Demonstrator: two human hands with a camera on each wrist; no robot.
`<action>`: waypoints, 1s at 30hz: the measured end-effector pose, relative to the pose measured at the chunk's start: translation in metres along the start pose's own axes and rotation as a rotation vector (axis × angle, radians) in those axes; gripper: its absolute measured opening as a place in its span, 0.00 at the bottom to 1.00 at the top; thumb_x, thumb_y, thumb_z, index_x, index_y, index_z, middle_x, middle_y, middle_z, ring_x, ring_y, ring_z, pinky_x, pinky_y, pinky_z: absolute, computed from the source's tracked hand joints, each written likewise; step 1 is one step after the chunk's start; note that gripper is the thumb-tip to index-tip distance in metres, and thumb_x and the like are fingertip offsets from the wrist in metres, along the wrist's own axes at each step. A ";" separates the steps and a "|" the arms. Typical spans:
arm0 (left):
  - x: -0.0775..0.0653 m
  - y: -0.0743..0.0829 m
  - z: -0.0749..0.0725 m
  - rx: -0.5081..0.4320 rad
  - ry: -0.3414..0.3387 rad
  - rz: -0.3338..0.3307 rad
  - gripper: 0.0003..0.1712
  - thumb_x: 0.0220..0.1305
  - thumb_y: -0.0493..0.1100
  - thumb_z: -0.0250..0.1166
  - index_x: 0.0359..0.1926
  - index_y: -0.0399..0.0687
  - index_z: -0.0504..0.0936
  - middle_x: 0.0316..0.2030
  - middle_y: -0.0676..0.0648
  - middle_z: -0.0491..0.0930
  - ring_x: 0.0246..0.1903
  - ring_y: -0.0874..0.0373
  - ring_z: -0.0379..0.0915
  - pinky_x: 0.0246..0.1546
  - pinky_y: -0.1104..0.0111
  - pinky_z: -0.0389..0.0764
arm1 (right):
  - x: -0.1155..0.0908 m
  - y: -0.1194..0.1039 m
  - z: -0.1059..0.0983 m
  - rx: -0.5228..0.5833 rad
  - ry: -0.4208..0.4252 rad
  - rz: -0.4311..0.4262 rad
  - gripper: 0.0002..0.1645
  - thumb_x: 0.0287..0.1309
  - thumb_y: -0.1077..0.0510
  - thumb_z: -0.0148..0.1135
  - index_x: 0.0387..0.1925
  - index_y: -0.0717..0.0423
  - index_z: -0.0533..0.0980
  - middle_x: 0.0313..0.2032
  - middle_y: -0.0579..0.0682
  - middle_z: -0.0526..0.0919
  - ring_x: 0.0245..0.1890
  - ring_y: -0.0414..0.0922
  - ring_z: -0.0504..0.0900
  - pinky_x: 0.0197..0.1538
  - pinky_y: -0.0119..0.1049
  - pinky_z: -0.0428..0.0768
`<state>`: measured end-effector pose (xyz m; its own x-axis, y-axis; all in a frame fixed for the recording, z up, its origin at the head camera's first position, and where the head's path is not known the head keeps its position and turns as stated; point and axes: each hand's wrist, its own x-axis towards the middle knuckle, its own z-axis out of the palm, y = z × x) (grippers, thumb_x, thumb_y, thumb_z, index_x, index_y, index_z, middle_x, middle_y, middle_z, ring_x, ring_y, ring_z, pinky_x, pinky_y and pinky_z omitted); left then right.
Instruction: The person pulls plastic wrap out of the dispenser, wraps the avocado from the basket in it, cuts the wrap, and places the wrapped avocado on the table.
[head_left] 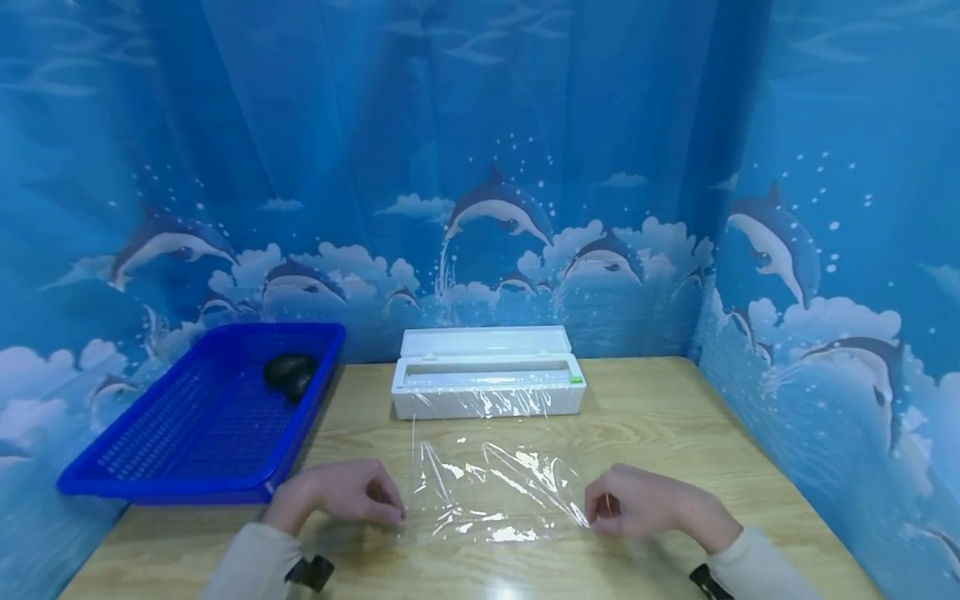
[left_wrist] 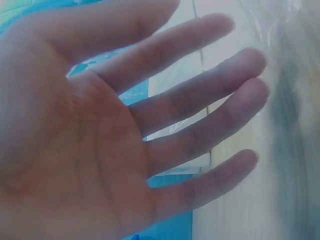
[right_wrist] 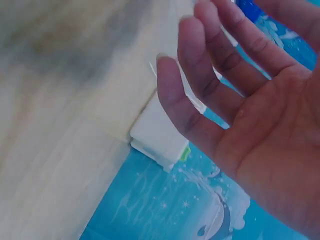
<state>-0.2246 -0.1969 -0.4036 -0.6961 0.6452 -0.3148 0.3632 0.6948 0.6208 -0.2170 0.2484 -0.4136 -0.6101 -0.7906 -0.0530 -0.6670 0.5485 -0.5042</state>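
Observation:
A sheet of clear plastic wrap (head_left: pixel 495 492) stretches from a white wrap dispenser box (head_left: pixel 487 403) toward the front of the table. At its left edge is my left hand (head_left: pixel 348 493); in the left wrist view the fingers (left_wrist: pixel 200 92) are spread, and thumb and index finger stand apart. On the other side my right hand (head_left: pixel 648 504) pinches the wrap's near right corner, where creases converge. The right wrist view shows the other fingers (right_wrist: pixel 192 65) loosely bent; the pinching fingertips are out of that frame. The dispenser's lid (head_left: pixel 487 340) stands raised.
To the left, a blue plastic basket (head_left: pixel 172 486) holds dark green avocados (head_left: pixel 288 367). All of this stands on a light wooden table (head_left: pixel 660 408). Blue dolphin-print curtains (head_left: pixel 360 167) hang behind and at the sides. A green piece (head_left: pixel 575 379) sits at the box's right end.

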 end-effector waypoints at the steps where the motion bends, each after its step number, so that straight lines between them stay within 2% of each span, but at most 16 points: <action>1: 0.000 0.000 -0.001 0.018 0.017 0.009 0.09 0.66 0.47 0.69 0.45 0.52 0.90 0.37 0.57 0.88 0.36 0.68 0.80 0.42 0.69 0.83 | 0.001 0.001 -0.004 -0.002 0.020 0.004 0.03 0.63 0.59 0.66 0.32 0.49 0.83 0.27 0.34 0.81 0.28 0.25 0.73 0.32 0.23 0.78; 6: 0.003 0.000 -0.010 0.075 0.105 0.064 0.15 0.69 0.47 0.66 0.51 0.47 0.87 0.41 0.55 0.87 0.41 0.63 0.80 0.43 0.68 0.82 | 0.010 0.014 -0.029 -0.012 0.154 0.077 0.07 0.70 0.56 0.63 0.37 0.53 0.84 0.31 0.43 0.86 0.31 0.28 0.78 0.35 0.27 0.81; 10: 0.007 -0.002 -0.016 0.093 0.156 0.083 0.16 0.70 0.46 0.65 0.53 0.44 0.86 0.45 0.50 0.88 0.45 0.56 0.82 0.46 0.65 0.83 | 0.021 0.029 -0.046 0.017 0.273 0.220 0.09 0.70 0.56 0.63 0.41 0.58 0.83 0.36 0.50 0.88 0.35 0.35 0.82 0.38 0.30 0.82; 16: 0.010 -0.001 -0.026 0.067 0.192 0.018 0.15 0.71 0.43 0.64 0.55 0.43 0.85 0.51 0.42 0.87 0.49 0.49 0.82 0.49 0.52 0.85 | 0.041 0.048 -0.061 0.180 0.397 0.408 0.16 0.70 0.58 0.62 0.51 0.68 0.79 0.44 0.62 0.86 0.39 0.49 0.86 0.39 0.40 0.88; 20: 0.011 -0.001 -0.034 0.066 0.196 -0.011 0.14 0.72 0.43 0.64 0.55 0.44 0.86 0.52 0.42 0.87 0.49 0.50 0.82 0.50 0.52 0.85 | 0.054 0.062 -0.066 0.276 0.444 0.501 0.22 0.71 0.59 0.61 0.57 0.73 0.75 0.50 0.68 0.83 0.47 0.56 0.85 0.45 0.45 0.90; 25: 0.009 0.001 -0.048 0.055 0.205 -0.085 0.13 0.72 0.43 0.64 0.54 0.48 0.86 0.52 0.44 0.86 0.49 0.53 0.82 0.49 0.55 0.86 | 0.067 0.077 -0.069 0.414 0.483 0.554 0.26 0.72 0.59 0.60 0.62 0.73 0.71 0.59 0.73 0.78 0.56 0.63 0.82 0.53 0.47 0.89; 30: 0.002 0.001 -0.068 0.106 0.241 -0.131 0.12 0.72 0.45 0.65 0.53 0.51 0.86 0.51 0.46 0.87 0.48 0.54 0.83 0.48 0.56 0.87 | 0.076 0.091 -0.071 0.539 0.492 0.589 0.31 0.73 0.57 0.60 0.68 0.73 0.66 0.65 0.75 0.73 0.63 0.66 0.78 0.62 0.51 0.84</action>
<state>-0.2673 -0.2164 -0.3547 -0.8638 0.4624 -0.2001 0.3141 0.8047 0.5038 -0.3545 0.2572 -0.4025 -0.9810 -0.1539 -0.1184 0.0199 0.5266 -0.8499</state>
